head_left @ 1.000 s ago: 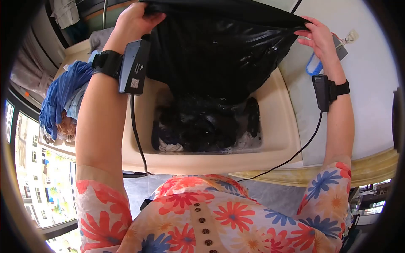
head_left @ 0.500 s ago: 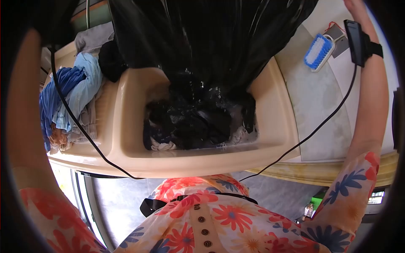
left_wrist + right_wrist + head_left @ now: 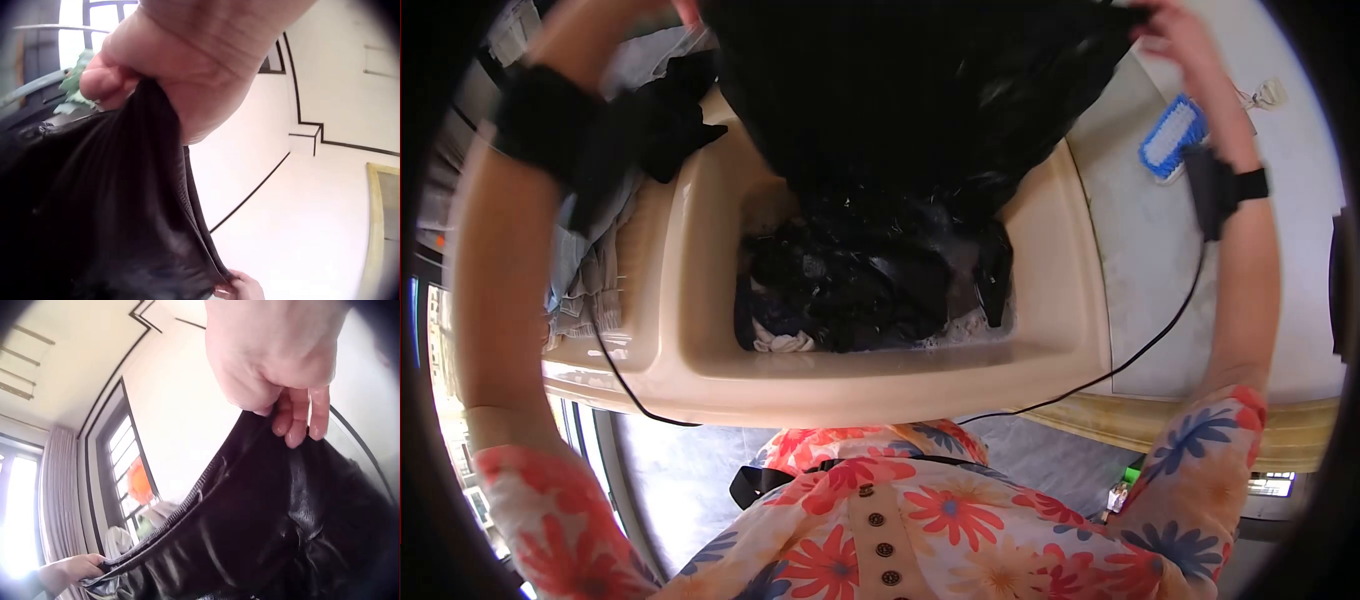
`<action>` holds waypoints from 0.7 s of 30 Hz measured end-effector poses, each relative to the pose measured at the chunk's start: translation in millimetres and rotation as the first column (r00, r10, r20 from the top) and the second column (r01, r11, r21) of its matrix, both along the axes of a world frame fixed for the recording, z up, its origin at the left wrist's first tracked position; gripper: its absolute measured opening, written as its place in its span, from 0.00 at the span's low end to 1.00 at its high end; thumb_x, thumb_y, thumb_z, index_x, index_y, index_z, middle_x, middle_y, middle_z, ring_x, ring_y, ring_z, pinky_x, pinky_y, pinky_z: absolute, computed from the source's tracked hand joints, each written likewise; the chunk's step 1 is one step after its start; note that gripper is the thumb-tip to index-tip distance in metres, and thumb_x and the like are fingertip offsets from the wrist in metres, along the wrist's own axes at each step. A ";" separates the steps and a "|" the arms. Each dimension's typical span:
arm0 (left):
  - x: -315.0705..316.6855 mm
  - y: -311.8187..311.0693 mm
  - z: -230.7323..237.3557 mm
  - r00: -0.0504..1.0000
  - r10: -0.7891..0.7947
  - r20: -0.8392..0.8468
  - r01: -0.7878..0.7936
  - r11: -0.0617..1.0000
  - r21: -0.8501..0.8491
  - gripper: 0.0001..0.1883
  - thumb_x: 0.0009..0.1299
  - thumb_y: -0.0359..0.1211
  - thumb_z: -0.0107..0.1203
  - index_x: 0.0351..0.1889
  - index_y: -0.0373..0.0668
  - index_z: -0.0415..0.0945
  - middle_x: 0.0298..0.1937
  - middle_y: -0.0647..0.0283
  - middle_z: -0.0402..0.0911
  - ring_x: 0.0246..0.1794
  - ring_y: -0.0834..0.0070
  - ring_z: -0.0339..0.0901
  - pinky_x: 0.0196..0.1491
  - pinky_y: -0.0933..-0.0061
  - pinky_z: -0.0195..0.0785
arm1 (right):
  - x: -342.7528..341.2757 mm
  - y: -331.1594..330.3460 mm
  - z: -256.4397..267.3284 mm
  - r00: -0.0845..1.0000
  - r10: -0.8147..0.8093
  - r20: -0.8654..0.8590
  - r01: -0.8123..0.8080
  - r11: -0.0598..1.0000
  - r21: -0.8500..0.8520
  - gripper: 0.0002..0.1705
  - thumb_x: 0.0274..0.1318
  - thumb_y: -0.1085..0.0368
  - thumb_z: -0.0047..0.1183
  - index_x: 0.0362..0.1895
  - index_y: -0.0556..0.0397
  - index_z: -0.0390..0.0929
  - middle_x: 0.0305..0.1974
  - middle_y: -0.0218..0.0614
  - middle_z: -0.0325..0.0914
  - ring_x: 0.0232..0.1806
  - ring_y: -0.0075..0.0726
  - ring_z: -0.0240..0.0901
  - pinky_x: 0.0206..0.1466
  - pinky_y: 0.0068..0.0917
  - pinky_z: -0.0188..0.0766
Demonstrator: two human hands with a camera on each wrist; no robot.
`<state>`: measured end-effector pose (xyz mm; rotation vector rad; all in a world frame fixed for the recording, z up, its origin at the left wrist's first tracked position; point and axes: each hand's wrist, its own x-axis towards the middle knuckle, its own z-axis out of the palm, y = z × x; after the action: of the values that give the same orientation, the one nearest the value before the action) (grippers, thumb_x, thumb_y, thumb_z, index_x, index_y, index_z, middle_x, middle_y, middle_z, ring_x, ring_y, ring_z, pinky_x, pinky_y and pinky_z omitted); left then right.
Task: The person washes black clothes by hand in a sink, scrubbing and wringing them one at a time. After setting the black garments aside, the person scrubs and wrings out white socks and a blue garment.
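Observation:
A wet, shiny black garment is stretched wide between both hands over the sink, its lower part hanging into the dark water. My left hand grips one end of its ribbed edge; in the head view that hand is mostly cut off at the top. At the opposite end, my right hand pinches the same edge between thumb and fingers, with wet fingertips lying over the cloth. More soaked dark clothes lie in the basin below, beside a small whitish cloth and some suds.
The beige sink has a ribbed side board at left, holding grey and blue clothes and a black cloth. A blue and white scrub brush lies on the right counter. Cables hang from both wrist cameras.
Both hands first spread up and outward, leaving the head view, then came partly back into it. The garment stayed stretched between them. The left arm now stands farther left than a second ago.

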<state>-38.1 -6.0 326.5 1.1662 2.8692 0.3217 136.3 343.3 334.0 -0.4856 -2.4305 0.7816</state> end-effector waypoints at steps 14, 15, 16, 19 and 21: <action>19.8 46.0 -317.7 0.966 0.007 0.259 0.013 0.997 -0.075 0.14 0.57 0.30 0.45 0.38 0.49 0.80 0.45 0.51 0.76 0.45 0.57 0.74 0.48 0.62 0.68 | -2.0 -52.4 -406.3 0.841 0.109 0.530 -0.242 0.952 0.188 0.18 0.47 0.73 0.40 0.41 0.45 0.77 0.48 0.44 0.72 0.46 0.50 0.70 0.49 0.40 0.68; 21.5 41.6 -308.3 0.977 -0.016 0.211 -0.006 0.995 0.102 0.14 0.56 0.29 0.43 0.33 0.49 0.81 0.34 0.56 0.79 0.40 0.60 0.76 0.46 0.64 0.69 | -3.1 -44.9 -401.2 0.809 0.191 0.556 -0.301 0.947 0.113 0.18 0.47 0.72 0.40 0.41 0.45 0.77 0.47 0.44 0.73 0.46 0.50 0.70 0.48 0.40 0.68; 21.1 35.6 -295.9 0.980 -0.060 0.188 0.021 0.978 0.207 0.14 0.55 0.27 0.44 0.33 0.48 0.80 0.32 0.54 0.78 0.37 0.59 0.75 0.43 0.64 0.68 | -5.6 -38.2 -394.7 0.775 0.273 0.570 -0.356 0.934 0.037 0.17 0.47 0.72 0.40 0.41 0.44 0.77 0.45 0.43 0.74 0.46 0.50 0.70 0.48 0.40 0.68; 27.0 12.7 -229.8 0.984 -0.122 0.132 0.054 0.899 0.434 0.12 0.54 0.25 0.45 0.32 0.47 0.79 0.29 0.56 0.77 0.31 0.60 0.75 0.40 0.65 0.69 | -12.2 -22.7 -371.4 0.816 0.206 0.540 -0.231 0.973 -0.022 0.16 0.49 0.70 0.41 0.41 0.46 0.77 0.38 0.47 0.76 0.43 0.53 0.70 0.49 0.39 0.67; 42.5 1.0 -184.2 0.977 -0.130 0.168 0.000 0.794 0.608 0.11 0.55 0.22 0.46 0.32 0.41 0.78 0.26 0.55 0.75 0.24 0.63 0.73 0.31 0.72 0.66 | -16.0 -17.4 -345.5 0.879 0.142 0.455 -0.050 0.977 -0.208 0.16 0.52 0.71 0.37 0.43 0.48 0.75 0.32 0.45 0.76 0.34 0.44 0.76 0.33 0.35 0.72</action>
<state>4.4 -5.0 142.3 1.1963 2.5930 1.3556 120.4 325.9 -11.6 -0.6993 -2.8558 1.0474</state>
